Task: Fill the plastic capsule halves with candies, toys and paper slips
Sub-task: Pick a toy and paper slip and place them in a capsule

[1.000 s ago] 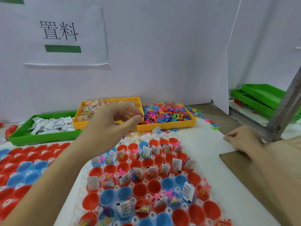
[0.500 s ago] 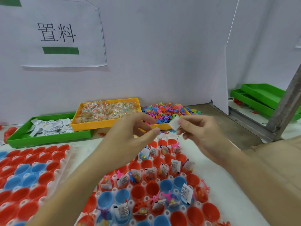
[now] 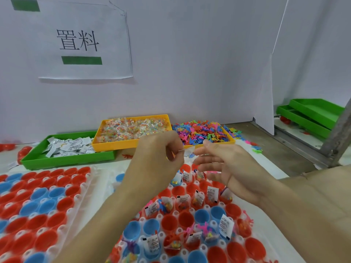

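From the head view, you held both hands up together over the far rows of the capsule tray [image 3: 182, 257], which kept them close to the cups you were filling. Your left hand [image 3: 157, 160] had its fingers curled in, the tips pinching something small and pale, probably a paper slip [image 3: 189, 151], though it was too blurred to be sure. Your right hand [image 3: 226, 166] was spread loosely, palm turned inward just beside it, holding nothing I could see. The capsule halves [image 3: 171, 222] stood mouth-up in the tray, so things could drop straight in; many already held slips, candy and toys, while several near ones were bare. The green tray of slips [image 3: 66, 160], the candies [image 3: 133, 128] and the toys [image 3: 201, 132] lay along the back of the tabletop [image 3: 266, 168], within easy reach.
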